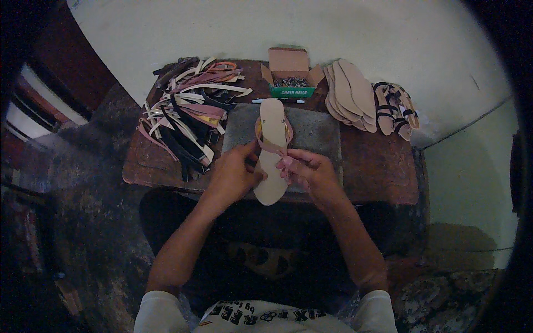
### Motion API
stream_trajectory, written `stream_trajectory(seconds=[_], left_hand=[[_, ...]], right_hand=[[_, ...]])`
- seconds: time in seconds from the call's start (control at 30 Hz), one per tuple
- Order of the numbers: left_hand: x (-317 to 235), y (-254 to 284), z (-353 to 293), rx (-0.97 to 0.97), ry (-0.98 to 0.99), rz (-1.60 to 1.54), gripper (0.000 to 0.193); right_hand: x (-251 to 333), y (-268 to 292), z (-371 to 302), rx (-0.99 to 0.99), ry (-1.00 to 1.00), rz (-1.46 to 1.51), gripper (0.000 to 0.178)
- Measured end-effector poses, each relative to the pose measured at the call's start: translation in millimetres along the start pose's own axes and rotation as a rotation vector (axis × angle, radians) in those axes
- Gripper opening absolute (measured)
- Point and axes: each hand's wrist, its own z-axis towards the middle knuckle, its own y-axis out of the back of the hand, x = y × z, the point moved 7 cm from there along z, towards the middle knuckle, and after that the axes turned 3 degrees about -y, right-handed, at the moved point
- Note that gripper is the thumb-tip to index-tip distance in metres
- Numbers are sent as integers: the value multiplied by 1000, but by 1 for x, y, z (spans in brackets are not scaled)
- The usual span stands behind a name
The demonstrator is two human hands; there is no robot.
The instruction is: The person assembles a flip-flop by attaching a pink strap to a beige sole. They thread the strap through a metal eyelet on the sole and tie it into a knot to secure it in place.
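Observation:
A pale beige sandal sole (271, 188) is held lengthwise in front of me over the grey slab. Across its middle runs a pink strap (273, 147), and two small dark dots show near the sole's far end. My left hand (236, 171) is closed on the sole's left edge, the thumb on top and the other fingers partly hidden. At the right edge, my right hand (312, 173) pinches the strap's loose pink end between thumb and fingers.
The grey slab (327, 133) lies on a brown wooden table (383, 166). Mixed straps (186, 111) pile up at left. Behind are a pen (300, 101) and an open green box (292, 90) of small nails. Stacked soles (350, 94) and black-strapped sandals (386, 108) lie at right.

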Motion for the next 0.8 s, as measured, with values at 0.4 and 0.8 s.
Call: stream_trajectory(seconds=[0.4, 0.8], left_hand=[[11, -6, 3, -14, -5, -42, 87], [5, -1, 1, -17, 28, -29, 96]], right_hand=[[11, -11, -6, 15, 209, -207, 40], [-2, -17, 3, 3, 294, -350, 54]])
